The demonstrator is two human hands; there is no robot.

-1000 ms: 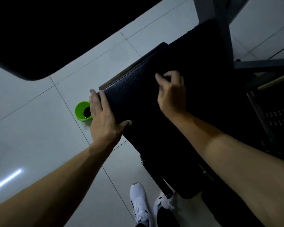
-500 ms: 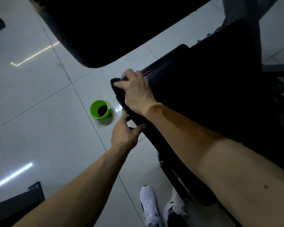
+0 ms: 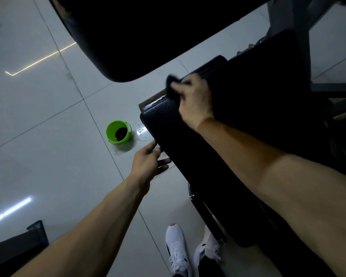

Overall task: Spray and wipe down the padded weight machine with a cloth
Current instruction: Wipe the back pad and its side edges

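The black padded seat [image 3: 248, 120] of the weight machine slants across the middle and right of the view. My right hand [image 3: 195, 100] grips a dark cloth [image 3: 173, 85] against the pad's far left edge. My left hand [image 3: 148, 162] sits at the pad's near left side edge, fingers loosely extended and touching the edge, holding nothing. No spray bottle is in sight.
A small green bucket [image 3: 119, 132] with dark liquid stands on the tiled floor left of the pad, water drops [image 3: 141, 132] beside it. A second large black pad [image 3: 148, 33] overhangs at the top. Metal frame parts [image 3: 328, 90] stand right. My white shoes [image 3: 178, 250] are below.
My right hand slid the cloth from the pad's near left corner farther along the left edge. My left hand dropped away from the pad's corner to its side edge. The view shifted left.
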